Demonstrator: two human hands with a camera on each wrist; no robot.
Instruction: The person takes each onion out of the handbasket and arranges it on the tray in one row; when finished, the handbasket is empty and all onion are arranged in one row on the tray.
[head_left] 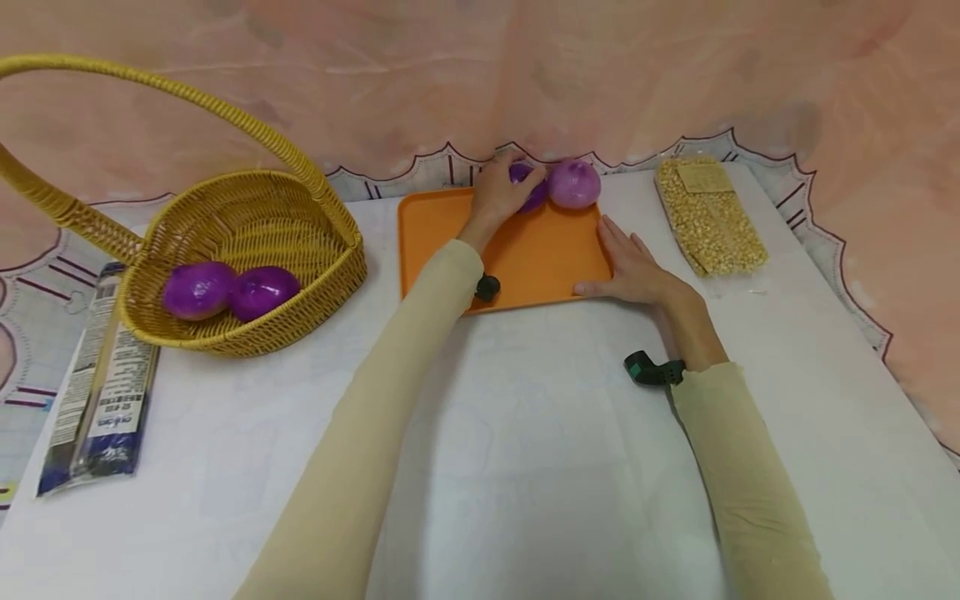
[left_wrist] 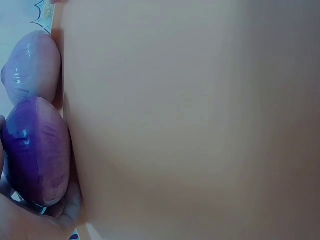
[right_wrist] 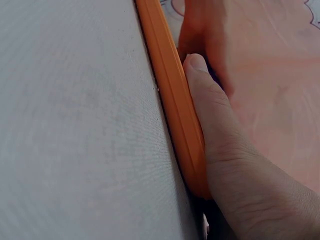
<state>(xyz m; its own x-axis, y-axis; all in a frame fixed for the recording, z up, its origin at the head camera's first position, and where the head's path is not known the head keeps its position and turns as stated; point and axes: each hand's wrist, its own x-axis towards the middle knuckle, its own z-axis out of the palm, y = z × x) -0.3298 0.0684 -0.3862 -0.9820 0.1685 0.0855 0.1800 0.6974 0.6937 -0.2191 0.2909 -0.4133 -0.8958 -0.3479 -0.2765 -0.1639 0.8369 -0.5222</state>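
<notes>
At the far edge of the orange tray point(head_left: 555, 258), my left hand point(head_left: 497, 193) grips a dark purple onion point(head_left: 534, 197), its fingers curled round it. In the left wrist view, fingers and thumb wrap the lower end of that onion point(left_wrist: 37, 150). A lighter purple onion point(head_left: 574, 184) touches it on the right, at the tray's far right corner. My right hand point(head_left: 633, 271) lies at the tray's right side with its fingers spread; in the right wrist view the thumb of the hand point(right_wrist: 240, 170) rests along the edge of the tray point(right_wrist: 175, 110).
A yellow wicker basket point(head_left: 315, 292) with a tall handle stands at the left, two purple onions point(head_left: 264, 292) inside. Beside it lies a long printed packet point(head_left: 120, 392), partly under the basket. A bag of yellow kernels point(head_left: 712, 218) lies right of the tray.
</notes>
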